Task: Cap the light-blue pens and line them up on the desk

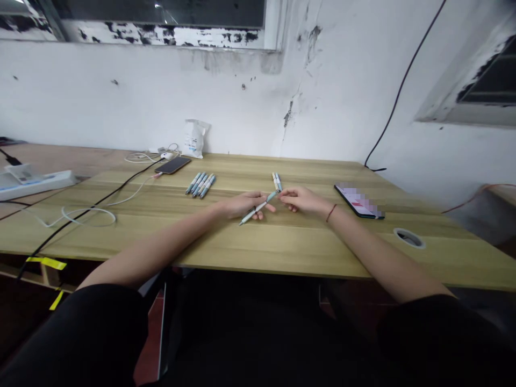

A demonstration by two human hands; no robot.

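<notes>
A slim pen (258,208), pale with a light-blue upper part, lies slantwise in my left hand (246,204). Its narrow tip points down toward the table's near edge. Beside the pen's upper end is my right hand (296,199), thumb and fingertips pinched together. Whether a small part sits in that pinch is too fine to make out. Just beyond my hands lie a couple of similar pens (276,181), side by side. To the left, several more blue-and-white pens (200,184) rest in a neat row.
On the wooden table (306,247) a lit phone (358,201) and a tape roll (409,238) lie at the right. A dark phone (173,165), white cables (115,215) and a power strip (40,184) occupy the left. A white packet (195,138) stands near the wall.
</notes>
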